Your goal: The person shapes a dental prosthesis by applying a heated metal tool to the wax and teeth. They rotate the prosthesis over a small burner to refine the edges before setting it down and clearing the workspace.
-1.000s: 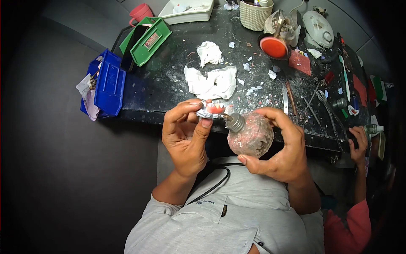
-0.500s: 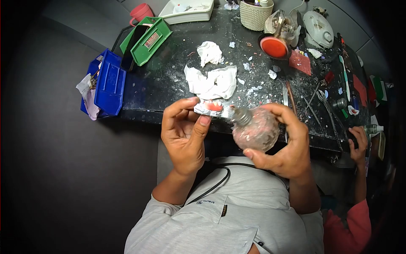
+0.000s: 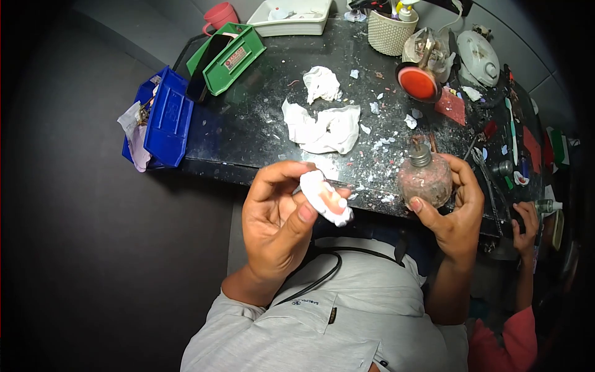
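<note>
A white dental cast with a pink part and small teeth is pinched between the thumb and fingers of my left hand, in front of the table's near edge. My right hand is wrapped round a faceted glass bottle with a metal neck and wick. The bottle is upright at the table's front edge; whether it rests on the surface cannot be told. Beyond my left hand lie a torn white cloth and a smaller white crumpled piece.
Green bin, blue bin and white tray stand left and back. A woven basket and red-faced round object are at the back right. Metal tools and plaster bits litter the right. Another person's hand is at the far right.
The bottle has turned upright and moved right, away from the cast. My left hand has lowered slightly and tilted the cast, so more of its face shows. The view has shifted a little.
</note>
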`<control>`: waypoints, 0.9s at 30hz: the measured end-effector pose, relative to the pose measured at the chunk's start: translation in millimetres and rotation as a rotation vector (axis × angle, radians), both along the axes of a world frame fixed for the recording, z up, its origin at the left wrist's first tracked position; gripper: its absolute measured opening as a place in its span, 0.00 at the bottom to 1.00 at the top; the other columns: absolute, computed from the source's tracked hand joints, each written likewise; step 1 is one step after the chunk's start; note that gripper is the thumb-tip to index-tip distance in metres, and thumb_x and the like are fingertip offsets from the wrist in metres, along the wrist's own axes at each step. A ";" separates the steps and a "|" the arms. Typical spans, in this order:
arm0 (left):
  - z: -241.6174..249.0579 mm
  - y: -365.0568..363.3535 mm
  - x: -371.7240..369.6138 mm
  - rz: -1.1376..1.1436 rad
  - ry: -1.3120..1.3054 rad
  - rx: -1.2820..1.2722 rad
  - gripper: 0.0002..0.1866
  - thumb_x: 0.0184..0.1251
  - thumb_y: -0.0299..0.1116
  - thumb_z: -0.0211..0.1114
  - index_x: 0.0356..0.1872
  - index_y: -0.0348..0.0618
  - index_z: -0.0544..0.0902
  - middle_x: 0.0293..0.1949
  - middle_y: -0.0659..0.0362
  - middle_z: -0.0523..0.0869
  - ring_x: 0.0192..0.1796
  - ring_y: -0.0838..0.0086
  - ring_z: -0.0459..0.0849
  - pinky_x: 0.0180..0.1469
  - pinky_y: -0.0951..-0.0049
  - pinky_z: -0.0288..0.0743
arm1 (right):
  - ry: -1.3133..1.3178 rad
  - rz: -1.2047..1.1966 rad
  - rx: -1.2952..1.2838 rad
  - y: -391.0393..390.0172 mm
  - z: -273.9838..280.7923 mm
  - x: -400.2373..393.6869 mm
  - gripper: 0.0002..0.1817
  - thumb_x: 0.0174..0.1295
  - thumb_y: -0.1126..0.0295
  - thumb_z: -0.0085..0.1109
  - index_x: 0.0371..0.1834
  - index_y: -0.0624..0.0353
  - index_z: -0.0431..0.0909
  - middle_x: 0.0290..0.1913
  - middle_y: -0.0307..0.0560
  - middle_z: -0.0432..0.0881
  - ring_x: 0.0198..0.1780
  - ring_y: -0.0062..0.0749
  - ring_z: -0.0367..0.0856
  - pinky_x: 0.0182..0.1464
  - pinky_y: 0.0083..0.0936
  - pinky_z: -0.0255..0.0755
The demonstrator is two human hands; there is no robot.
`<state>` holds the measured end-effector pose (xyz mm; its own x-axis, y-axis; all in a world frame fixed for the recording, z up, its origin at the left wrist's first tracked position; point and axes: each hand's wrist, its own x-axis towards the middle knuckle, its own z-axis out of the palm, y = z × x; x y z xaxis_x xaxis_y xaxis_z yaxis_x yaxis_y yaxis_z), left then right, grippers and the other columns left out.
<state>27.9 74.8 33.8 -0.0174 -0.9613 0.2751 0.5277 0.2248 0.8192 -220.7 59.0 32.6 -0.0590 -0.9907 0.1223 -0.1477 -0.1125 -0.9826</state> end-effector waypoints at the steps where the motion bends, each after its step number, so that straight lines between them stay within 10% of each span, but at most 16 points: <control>1: 1.4 2.1 0.9 -0.026 0.003 0.012 0.24 0.72 0.30 0.63 0.64 0.35 0.66 0.51 0.43 0.78 0.50 0.53 0.88 0.52 0.57 0.85 | -0.001 0.001 0.012 0.3 0.7 -0.8 0.35 0.46 0.71 0.78 0.58 0.69 0.73 0.47 0.50 0.84 0.48 0.27 0.84 0.54 0.24 0.76; 15: -12.2 -20.3 -3.0 -0.454 0.371 0.340 0.44 0.72 0.41 0.66 0.73 0.17 0.51 0.56 0.35 0.77 0.46 0.65 0.84 0.50 0.72 0.79 | 0.123 -0.025 -0.013 -7.0 -7.5 -0.1 0.35 0.44 0.75 0.79 0.58 0.68 0.73 0.48 0.51 0.84 0.51 0.28 0.83 0.56 0.27 0.76; 21: -19.0 -18.8 -1.3 -0.512 0.478 0.349 0.40 0.84 0.52 0.38 0.73 0.15 0.50 0.54 0.36 0.78 0.42 0.67 0.83 0.47 0.71 0.78 | 0.297 -0.093 -0.032 -9.2 -19.2 7.7 0.38 0.45 0.69 0.83 0.59 0.65 0.73 0.50 0.56 0.85 0.52 0.34 0.84 0.56 0.30 0.77; 27: -18.3 -18.3 0.0 -0.604 0.578 0.360 0.40 0.84 0.54 0.30 0.71 0.18 0.58 0.50 0.41 0.82 0.42 0.64 0.84 0.50 0.70 0.79 | 0.504 -0.149 -0.037 -0.8 -17.6 4.8 0.40 0.42 0.63 0.85 0.60 0.61 0.73 0.50 0.57 0.85 0.55 0.43 0.82 0.60 0.36 0.73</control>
<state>27.9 56.5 15.5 -0.4986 -0.8629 0.0822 0.8231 -0.4416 0.3572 -215.8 58.2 15.1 -0.1241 -0.9705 0.2067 -0.6181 -0.0874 -0.7812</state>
